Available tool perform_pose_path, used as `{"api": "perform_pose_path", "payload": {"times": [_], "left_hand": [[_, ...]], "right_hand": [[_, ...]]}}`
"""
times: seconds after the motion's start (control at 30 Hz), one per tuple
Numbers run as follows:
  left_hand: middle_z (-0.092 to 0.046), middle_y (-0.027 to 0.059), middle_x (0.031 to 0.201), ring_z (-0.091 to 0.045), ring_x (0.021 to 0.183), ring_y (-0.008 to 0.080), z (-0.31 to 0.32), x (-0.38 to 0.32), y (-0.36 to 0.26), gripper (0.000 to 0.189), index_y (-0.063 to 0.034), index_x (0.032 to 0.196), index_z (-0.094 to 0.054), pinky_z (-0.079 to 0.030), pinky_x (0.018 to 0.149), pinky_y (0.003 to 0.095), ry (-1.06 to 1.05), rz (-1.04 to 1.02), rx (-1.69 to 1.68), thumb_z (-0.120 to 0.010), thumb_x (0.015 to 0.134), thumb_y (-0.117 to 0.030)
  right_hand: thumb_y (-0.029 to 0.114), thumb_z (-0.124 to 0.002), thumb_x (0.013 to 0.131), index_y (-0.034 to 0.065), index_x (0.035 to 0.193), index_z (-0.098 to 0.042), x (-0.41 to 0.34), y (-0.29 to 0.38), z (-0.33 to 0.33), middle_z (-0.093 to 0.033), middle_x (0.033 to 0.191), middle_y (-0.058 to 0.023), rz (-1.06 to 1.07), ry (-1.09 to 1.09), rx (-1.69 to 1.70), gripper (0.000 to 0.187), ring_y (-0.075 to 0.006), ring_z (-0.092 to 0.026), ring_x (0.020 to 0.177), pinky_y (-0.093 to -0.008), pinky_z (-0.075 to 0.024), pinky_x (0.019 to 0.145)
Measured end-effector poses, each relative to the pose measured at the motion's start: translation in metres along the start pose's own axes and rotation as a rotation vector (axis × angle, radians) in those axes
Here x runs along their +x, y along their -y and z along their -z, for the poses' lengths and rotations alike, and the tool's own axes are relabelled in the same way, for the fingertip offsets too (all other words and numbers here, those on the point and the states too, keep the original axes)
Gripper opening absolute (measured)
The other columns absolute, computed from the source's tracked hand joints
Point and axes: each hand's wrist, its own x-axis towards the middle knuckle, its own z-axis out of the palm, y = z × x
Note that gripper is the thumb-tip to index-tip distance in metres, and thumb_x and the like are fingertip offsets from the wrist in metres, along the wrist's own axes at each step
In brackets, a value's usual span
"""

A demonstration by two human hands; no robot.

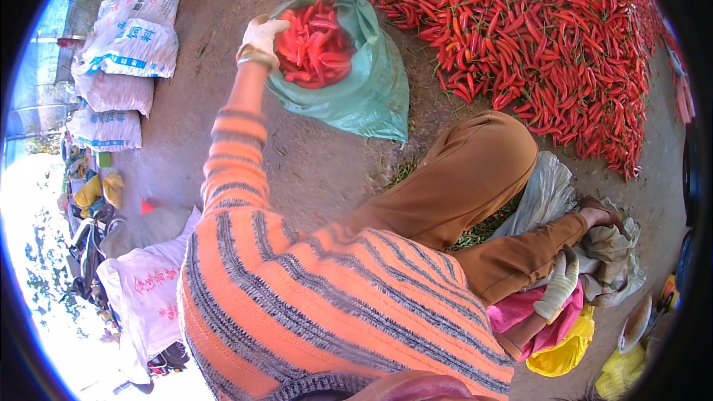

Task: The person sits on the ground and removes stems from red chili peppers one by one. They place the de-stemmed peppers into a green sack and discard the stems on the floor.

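Note:
At the upper centre a green woven plastic sack [384,86] stands with its mouth spread, holding red chili peppers [320,58]. My left hand [264,38], in a pale work glove, is at the sack's left rim beside the peppers; whether its fingers grip the rim cannot be made out. On the lower right, my right hand [558,285] wears a striped, grey-tipped glove and rests by my shin, near a pink bag [562,320]; its grip is unclear. A large heap of red chili peppers [518,39] covers the floor at the upper right.
Filled white sacks [131,44] line the left side, with another white sack [145,289] below. My folded legs lie right of centre. Grey plastic sheeting [543,195] sits by my foot, a yellow bag [562,351] beside the pink one. Green stems litter the floor.

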Motion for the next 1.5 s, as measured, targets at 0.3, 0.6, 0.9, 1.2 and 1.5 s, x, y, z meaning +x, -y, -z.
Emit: {"api": "perform_pose_path", "payload": {"times": [0.3,0.6,0.9,1.2,1.5], "left_hand": [[-0.069,0.0171,0.113,-0.066,0.106,0.0291,-0.043,-0.027,0.036,0.039,-0.0033,0.115,-0.068,-0.049,0.096,0.0361,0.045,-0.386,0.721,-0.067,0.079,-0.018],[-0.065,0.0118,0.112,-0.062,0.106,0.0278,-0.121,-0.103,0.030,0.028,-0.0086,0.107,-0.069,-0.051,0.090,0.0383,0.308,-0.842,0.716,-0.066,0.079,-0.009],[-0.068,0.0073,0.108,-0.064,0.103,0.0154,-0.169,-0.115,-0.003,0.028,-0.0009,0.115,-0.066,-0.049,0.092,0.0293,0.472,-0.281,0.230,-0.062,0.088,-0.002],[-0.068,0.0070,0.108,-0.063,0.101,0.0147,-0.308,-0.126,0.087,0.029,0.0003,0.117,-0.064,-0.050,0.091,0.0286,1.109,-0.058,0.333,-0.063,0.089,-0.005],[-0.071,0.0110,0.106,-0.065,0.100,0.0153,-0.358,-0.127,0.151,0.030,-0.0003,0.113,-0.068,-0.050,0.089,0.0296,1.208,-0.067,0.525,-0.061,0.086,-0.011]], "right_hand": [[0.008,-0.060,0.096,-0.0030,0.116,-0.065,-0.014,-0.016,0.002,-0.066,0.107,-0.0049,-0.086,0.009,0.024,0.023,-0.0136,-0.060,0.096,-0.0280,-0.0486,0.090],[0.005,-0.060,0.092,-0.0027,0.113,-0.065,0.030,0.016,-0.028,-0.070,0.102,-0.0106,0.101,0.016,-0.124,0.023,-0.0178,-0.064,0.095,-0.0294,-0.0494,0.090],[0.006,-0.060,0.092,-0.0031,0.117,-0.064,0.135,0.039,-0.167,-0.069,0.100,-0.0062,0.001,0.236,0.071,0.026,-0.0126,-0.062,0.088,-0.0269,-0.0511,0.082],[0.019,-0.061,0.088,0.0106,0.114,-0.064,0.281,0.015,-0.325,-0.065,0.108,-0.0184,0.378,0.107,-0.374,0.028,-0.0397,-0.062,0.099,-0.0460,-0.0494,0.088],[0.023,-0.070,0.082,0.0206,0.123,-0.059,0.313,0.016,-0.363,-0.058,0.119,-0.0123,0.389,0.098,-0.922,0.042,-0.0379,-0.060,0.106,-0.0512,-0.0492,0.087]]}}
